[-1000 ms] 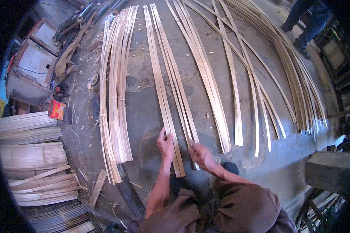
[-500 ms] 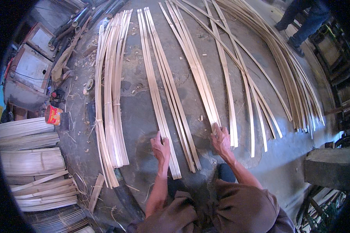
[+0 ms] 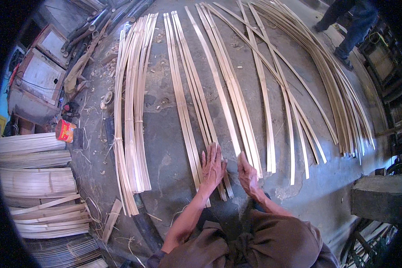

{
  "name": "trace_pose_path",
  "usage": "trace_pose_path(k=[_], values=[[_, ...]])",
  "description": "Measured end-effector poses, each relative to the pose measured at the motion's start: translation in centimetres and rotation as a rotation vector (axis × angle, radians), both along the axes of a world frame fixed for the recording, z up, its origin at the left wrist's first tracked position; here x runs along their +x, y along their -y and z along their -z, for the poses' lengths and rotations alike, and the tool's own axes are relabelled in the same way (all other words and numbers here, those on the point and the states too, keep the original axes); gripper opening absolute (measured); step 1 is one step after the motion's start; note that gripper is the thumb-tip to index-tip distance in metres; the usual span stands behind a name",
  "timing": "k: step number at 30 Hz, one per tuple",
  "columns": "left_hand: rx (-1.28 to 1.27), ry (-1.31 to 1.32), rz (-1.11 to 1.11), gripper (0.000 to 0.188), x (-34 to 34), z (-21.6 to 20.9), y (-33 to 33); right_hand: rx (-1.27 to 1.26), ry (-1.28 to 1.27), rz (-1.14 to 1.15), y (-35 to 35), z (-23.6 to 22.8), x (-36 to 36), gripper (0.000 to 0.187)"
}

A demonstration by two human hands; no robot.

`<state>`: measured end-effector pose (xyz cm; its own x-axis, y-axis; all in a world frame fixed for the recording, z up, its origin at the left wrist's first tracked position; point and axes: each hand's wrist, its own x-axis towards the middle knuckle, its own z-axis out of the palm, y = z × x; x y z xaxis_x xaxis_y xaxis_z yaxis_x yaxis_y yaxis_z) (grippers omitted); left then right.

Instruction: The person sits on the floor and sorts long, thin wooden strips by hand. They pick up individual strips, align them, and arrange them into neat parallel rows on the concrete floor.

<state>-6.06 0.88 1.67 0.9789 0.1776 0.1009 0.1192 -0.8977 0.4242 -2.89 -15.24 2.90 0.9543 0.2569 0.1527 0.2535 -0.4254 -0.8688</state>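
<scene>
Long pale bamboo strips lie lengthwise on the floor in front of me. My left hand rests flat, fingers stretched out, over the near part of a narrow group of strips. A pair of strips lies just left of that group. My right hand is closed on the near end of a single bamboo strip. Right of this strip lies another close-set group, its near ends beside my right hand. My right fingertips are partly hidden.
Tied strip bundles lie at left, a large strip pile at right. Crossed strips lie between. Stacked slats and a red tin stand far left. A concrete block is at right; a person's legs stand beyond.
My left hand has moved right and spread onto the strips. My right hand has shifted slightly left and nearer, and one strip now lies apart from the group on its right.
</scene>
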Motion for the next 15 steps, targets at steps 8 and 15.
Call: trace_pose_path(k=[8,15], values=[[0.065,-0.029,0.062,0.062,0.0,0.8,-0.8,-0.147,-0.298,-0.176,-1.2,3.6,-1.1,0.050],[0.060,-0.054,0.041,0.060,-0.3,1.1,-0.9,-0.234,-0.183,-0.219,-1.0,3.0,-1.2,0.046]])
